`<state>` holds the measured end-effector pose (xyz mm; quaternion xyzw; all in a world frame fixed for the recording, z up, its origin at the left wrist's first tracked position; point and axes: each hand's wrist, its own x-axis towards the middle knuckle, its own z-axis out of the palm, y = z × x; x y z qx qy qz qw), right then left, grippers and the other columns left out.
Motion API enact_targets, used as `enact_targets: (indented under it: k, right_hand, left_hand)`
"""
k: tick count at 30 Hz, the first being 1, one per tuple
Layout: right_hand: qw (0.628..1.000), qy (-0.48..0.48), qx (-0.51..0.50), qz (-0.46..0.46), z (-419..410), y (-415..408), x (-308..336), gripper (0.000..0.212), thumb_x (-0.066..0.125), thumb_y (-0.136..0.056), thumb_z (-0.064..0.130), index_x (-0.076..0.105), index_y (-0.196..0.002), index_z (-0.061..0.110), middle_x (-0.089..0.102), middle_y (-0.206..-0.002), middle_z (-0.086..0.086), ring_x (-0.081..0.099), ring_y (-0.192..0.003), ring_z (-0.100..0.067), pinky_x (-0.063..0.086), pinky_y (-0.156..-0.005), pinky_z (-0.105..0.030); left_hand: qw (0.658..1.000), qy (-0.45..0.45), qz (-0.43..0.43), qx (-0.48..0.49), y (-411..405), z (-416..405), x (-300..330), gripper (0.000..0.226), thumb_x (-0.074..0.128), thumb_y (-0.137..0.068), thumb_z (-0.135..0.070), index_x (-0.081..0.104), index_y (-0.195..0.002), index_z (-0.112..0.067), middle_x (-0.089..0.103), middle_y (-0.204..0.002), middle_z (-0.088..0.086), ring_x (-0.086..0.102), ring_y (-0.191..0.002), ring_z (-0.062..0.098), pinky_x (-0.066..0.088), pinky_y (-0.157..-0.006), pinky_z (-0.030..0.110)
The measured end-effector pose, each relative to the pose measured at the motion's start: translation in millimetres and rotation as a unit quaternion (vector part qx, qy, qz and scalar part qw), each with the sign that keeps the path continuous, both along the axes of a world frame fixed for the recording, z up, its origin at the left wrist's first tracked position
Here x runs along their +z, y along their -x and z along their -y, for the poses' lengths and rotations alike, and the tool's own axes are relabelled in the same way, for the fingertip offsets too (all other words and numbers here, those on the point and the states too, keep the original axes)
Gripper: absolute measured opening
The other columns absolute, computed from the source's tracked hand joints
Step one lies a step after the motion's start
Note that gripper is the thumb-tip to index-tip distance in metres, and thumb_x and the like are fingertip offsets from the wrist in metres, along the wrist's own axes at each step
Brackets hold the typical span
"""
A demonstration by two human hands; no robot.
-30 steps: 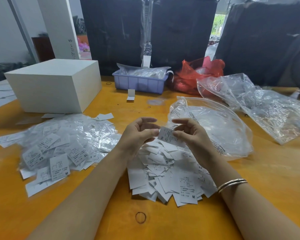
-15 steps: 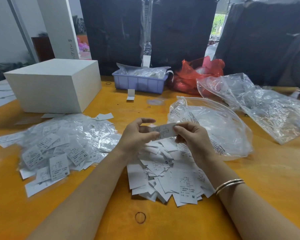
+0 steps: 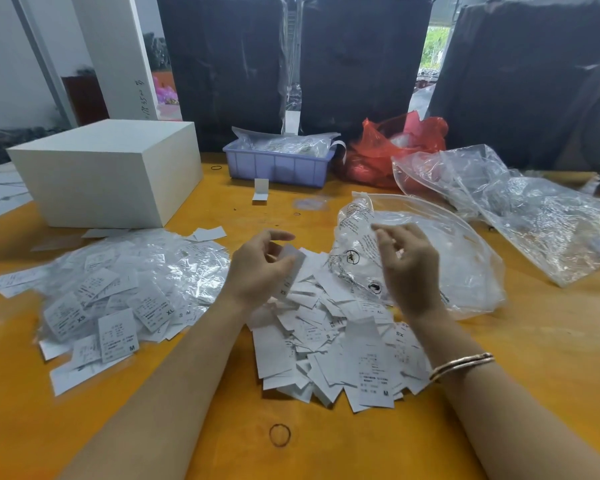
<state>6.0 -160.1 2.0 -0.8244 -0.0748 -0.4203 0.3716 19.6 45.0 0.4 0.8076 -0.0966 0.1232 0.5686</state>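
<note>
A loose heap of white paper size labels (image 3: 336, 344) lies on the orange table in front of me. My left hand (image 3: 257, 275) hovers over the heap's far edge and holds one white label (image 3: 291, 266) between thumb and fingers, hanging nearly upright. My right hand (image 3: 407, 271) is raised beside it, a short gap away, with fingers loosely curled and nothing in them. It has a bangle on the wrist. Behind the right hand lies a clear zip bag (image 3: 465, 268) with printed text.
A second pile of labels in clear sleeves (image 3: 118, 289) spreads at the left. Farther back stand a white box (image 3: 108, 171), a purple tray (image 3: 278, 166), a red plastic bag (image 3: 395, 147) and crumpled clear bags (image 3: 541, 213). A rubber band (image 3: 279, 435) lies near the front edge.
Both hands held one label stretched between them. The right hand has let go and drawn away to the right, and the left hand now holds the label alone, turned upright.
</note>
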Motion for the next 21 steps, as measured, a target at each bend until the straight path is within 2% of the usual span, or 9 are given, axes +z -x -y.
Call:
enact_targets:
  k: [2,3,5,7,10,12,14,17,21]
  right_hand:
    - [0.992,0.041,-0.102,-0.054,22.8,-7.2,-2.3,0.022,0.053,-0.093,0.012,0.069,-0.106,0.006,0.066,-0.099,-0.012,0.059,-0.090,-0.028,0.046,-0.082,-0.040]
    - [0.981,0.077,-0.144,-0.109,32.6,-10.8,-5.7,0.024,0.051,-0.094,0.016,0.069,-0.108,0.009,0.065,-0.106,-0.011,0.056,-0.098,-0.032,0.042,-0.085,-0.042]
    - [0.939,0.155,-0.195,-0.235,45.2,-16.2,-12.8,0.030,0.045,-0.095,0.023,0.067,-0.113,0.014,0.061,-0.116,-0.009,0.050,-0.108,-0.031,0.035,-0.087,-0.040]
    - [0.901,0.219,-0.209,-0.312,48.5,-19.5,-16.9,0.034,0.038,-0.095,0.028,0.067,-0.109,0.015,0.058,-0.116,-0.008,0.048,-0.108,-0.030,0.033,-0.086,-0.039]
    - [0.886,0.249,-0.215,-0.326,47.9,-22.6,-18.9,0.036,0.036,-0.095,0.028,0.068,-0.102,0.015,0.057,-0.108,-0.008,0.049,-0.102,-0.028,0.034,-0.085,-0.038]
    - [0.889,0.249,-0.224,-0.313,46.9,-23.4,-19.1,0.032,0.041,-0.095,0.030,0.070,-0.102,0.017,0.060,-0.105,-0.006,0.051,-0.101,-0.027,0.034,-0.084,-0.037]
    - [0.903,0.219,-0.226,-0.292,45.9,-22.6,-18.4,0.026,0.049,-0.093,0.031,0.072,-0.100,0.020,0.063,-0.103,-0.004,0.053,-0.100,-0.026,0.033,-0.084,-0.036]
    - [0.926,0.169,-0.222,-0.254,46.3,-19.7,-18.0,0.018,0.056,-0.088,0.028,0.072,-0.095,0.021,0.065,-0.101,-0.004,0.055,-0.098,-0.027,0.032,-0.082,-0.037]
    - [0.951,0.082,-0.211,-0.208,49.1,-18.3,-17.9,0.015,0.059,-0.087,0.024,0.070,-0.091,0.016,0.066,-0.100,-0.006,0.055,-0.096,-0.028,0.024,-0.076,-0.035]
  left_hand:
    - [0.993,-0.084,0.037,0.079,-1.0,-7.5,0.2,0.028,0.057,-0.085,-0.009,0.060,-0.109,-0.023,0.054,-0.072,-0.007,0.051,-0.058,0.000,0.044,-0.052,0.019]
    - [0.985,-0.128,0.038,0.113,-0.9,-11.7,0.6,0.029,0.055,-0.085,-0.011,0.059,-0.111,-0.023,0.055,-0.073,-0.006,0.053,-0.064,0.004,0.046,-0.058,0.025]
    - [0.959,-0.229,0.003,0.169,-0.5,-20.6,0.8,0.031,0.052,-0.086,-0.018,0.055,-0.116,-0.023,0.059,-0.082,-0.003,0.057,-0.080,0.020,0.048,-0.075,0.034]
    - [0.922,-0.325,-0.057,0.205,-1.1,-27.7,0.5,0.034,0.049,-0.086,-0.022,0.051,-0.121,-0.024,0.061,-0.092,0.001,0.056,-0.094,0.026,0.039,-0.088,0.039]
    - [0.871,-0.424,-0.117,0.218,-3.2,-31.8,-1.9,0.040,0.048,-0.085,-0.022,0.046,-0.125,-0.022,0.060,-0.114,0.006,0.052,-0.109,0.027,0.032,-0.091,0.041]
    - [0.853,-0.460,-0.098,0.227,-4.2,-30.0,-4.8,0.044,0.049,-0.087,-0.027,0.043,-0.131,-0.022,0.052,-0.126,0.007,0.045,-0.117,0.028,0.033,-0.092,0.042]
    - [0.857,-0.460,-0.035,0.228,-3.5,-24.3,-7.4,0.048,0.051,-0.088,-0.032,0.042,-0.134,-0.023,0.047,-0.129,0.007,0.042,-0.119,0.028,0.033,-0.093,0.041]
    - [0.895,-0.399,0.070,0.187,-0.9,-10.4,-9.5,0.042,0.054,-0.088,-0.032,0.050,-0.128,-0.023,0.051,-0.124,0.004,0.043,-0.116,0.026,0.033,-0.090,0.039]
    - [0.937,-0.312,0.120,0.100,3.8,4.3,-10.3,0.030,0.057,-0.088,-0.024,0.060,-0.118,-0.022,0.059,-0.117,0.000,0.046,-0.112,0.022,0.034,-0.089,0.035]
